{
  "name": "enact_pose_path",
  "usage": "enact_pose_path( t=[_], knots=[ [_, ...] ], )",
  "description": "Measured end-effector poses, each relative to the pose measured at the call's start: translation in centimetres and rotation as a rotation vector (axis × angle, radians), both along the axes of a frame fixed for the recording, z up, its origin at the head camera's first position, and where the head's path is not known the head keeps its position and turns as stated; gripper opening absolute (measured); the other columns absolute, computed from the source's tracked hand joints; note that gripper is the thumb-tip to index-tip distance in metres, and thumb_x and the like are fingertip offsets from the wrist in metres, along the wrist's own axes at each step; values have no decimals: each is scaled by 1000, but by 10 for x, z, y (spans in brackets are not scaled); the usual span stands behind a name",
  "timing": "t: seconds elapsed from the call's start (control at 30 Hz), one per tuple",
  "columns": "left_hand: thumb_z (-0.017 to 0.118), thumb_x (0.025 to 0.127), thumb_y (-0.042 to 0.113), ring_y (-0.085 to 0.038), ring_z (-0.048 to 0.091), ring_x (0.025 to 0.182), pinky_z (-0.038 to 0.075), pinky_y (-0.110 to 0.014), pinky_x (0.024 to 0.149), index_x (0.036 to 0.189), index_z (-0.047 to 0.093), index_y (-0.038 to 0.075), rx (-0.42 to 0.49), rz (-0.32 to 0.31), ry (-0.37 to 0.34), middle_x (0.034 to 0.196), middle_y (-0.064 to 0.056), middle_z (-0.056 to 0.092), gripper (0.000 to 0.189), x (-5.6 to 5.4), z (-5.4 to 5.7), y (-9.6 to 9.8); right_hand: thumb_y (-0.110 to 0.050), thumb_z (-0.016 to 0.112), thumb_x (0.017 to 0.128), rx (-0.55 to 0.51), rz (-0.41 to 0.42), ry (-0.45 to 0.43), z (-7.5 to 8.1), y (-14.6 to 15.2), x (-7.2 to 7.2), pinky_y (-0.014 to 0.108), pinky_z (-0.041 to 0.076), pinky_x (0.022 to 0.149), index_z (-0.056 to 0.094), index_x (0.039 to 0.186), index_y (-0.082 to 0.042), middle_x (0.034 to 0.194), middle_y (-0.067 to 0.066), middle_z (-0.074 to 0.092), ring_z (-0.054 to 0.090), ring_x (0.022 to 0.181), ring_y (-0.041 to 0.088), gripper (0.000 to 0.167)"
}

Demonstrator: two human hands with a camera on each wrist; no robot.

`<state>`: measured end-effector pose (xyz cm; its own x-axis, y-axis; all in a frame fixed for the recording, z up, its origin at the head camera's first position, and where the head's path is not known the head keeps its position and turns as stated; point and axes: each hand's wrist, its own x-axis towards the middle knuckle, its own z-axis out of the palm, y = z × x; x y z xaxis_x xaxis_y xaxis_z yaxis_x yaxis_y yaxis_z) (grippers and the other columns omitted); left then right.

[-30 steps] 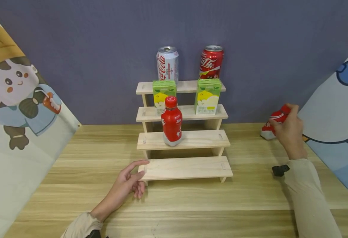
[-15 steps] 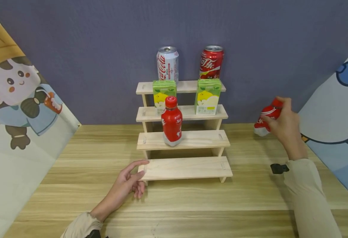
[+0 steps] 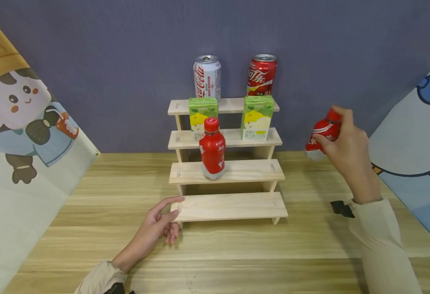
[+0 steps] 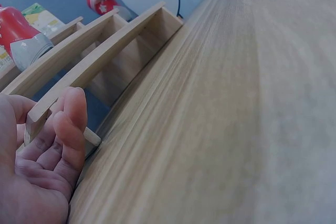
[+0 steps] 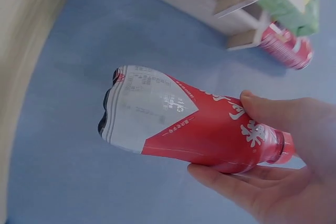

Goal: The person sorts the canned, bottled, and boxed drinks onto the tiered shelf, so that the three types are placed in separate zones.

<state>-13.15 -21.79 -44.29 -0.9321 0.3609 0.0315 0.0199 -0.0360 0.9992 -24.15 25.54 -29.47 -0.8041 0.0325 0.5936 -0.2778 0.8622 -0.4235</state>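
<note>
A red bottle (image 3: pixel 324 133) with a white base is gripped near its cap by my right hand (image 3: pixel 351 157), raised and tilted to the right of the wooden step shelf (image 3: pixel 229 206). In the right wrist view the thumb and fingers lie on opposite sides of the bottle (image 5: pixel 202 124). At the shelf's lowest step, my left hand (image 3: pixel 160 224) pinches the left end. The left wrist view shows its fingers (image 4: pixel 71 124) curled at that board's end. A second red bottle (image 3: pixel 212 151) stands upright on the second step from the bottom, left of its middle.
Two green juice boxes (image 3: pixel 257 118) stand on the third step, the left one partly behind the standing bottle. On the top step are a white cola can (image 3: pixel 207 77) and a red cola can (image 3: pixel 262 75). A dark wall (image 3: pixel 134 81) rises behind; printed panels flank the wood-grain table (image 3: pixel 218 261).
My right hand has lifted the red bottle up from the table and moved it left toward the shelf. The left hand stays on the lowest step.
</note>
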Motion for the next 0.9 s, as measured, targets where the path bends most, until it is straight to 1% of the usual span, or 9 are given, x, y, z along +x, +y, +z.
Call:
enact_pose_path(
  t=[0.1,0.17,0.23,0.3,0.33,0.43,0.63,0.73,0.9],
  knots=[
    [51,105,20,-18,59,48,47,-26,39,147,41,9,0,2,3,62,-9,65,45,0,0,0,-7,79,84,20,32,41,5,-9,6,66,53,73,30,153,-12,121,34,59,61,94,54,85],
    [51,105,21,-18,59,48,47,-26,39,147,41,9,0,3,4,62,-9,65,45,0,0,0,-5,80,83,39,57,92,8,-14,9,65,54,74,33,151,-13,119,32,60,62,91,51,84],
    [51,105,21,-18,59,48,47,-26,39,147,42,9,0,3,4,62,-10,65,45,0,0,0,-4,81,82,59,76,141,10,-20,13,61,56,73,36,150,-13,117,31,62,62,85,46,83],
    [51,105,20,-18,59,48,47,-26,39,147,42,9,2,3,5,62,-10,65,45,0,0,0,-4,81,81,74,87,180,13,-25,17,49,58,70,37,150,-14,115,28,63,61,80,40,82],
    [51,105,21,-18,59,48,47,-26,39,147,42,9,3,4,4,62,-10,65,45,0,0,0,-5,81,81,78,92,198,14,-27,19,43,56,68,38,150,-14,113,27,64,60,78,38,81],
    [51,106,20,-18,59,48,47,-26,39,147,41,9,6,2,8,62,-10,65,44,0,-1,0,-6,82,81,86,100,226,18,-33,24,25,43,68,40,150,-15,112,24,65,60,76,34,81],
    [50,106,19,-18,59,48,47,-26,39,148,41,8,15,-4,9,62,-9,65,44,0,-2,0,-7,85,78,67,148,211,25,-45,37,-2,31,76,42,151,-20,121,20,65,64,87,34,86],
    [50,106,19,-18,59,48,47,-26,39,148,41,8,19,-5,13,62,-9,65,44,-1,-2,0,-7,86,76,45,187,204,28,-53,44,-5,31,79,43,151,-21,122,18,65,65,94,33,87],
    [50,106,20,-18,59,48,47,-27,39,148,41,8,20,-7,19,62,-11,65,44,-1,-2,0,-4,87,74,25,247,211,30,-65,51,-4,34,82,45,149,-21,123,16,65,65,100,32,87]
  ],
)
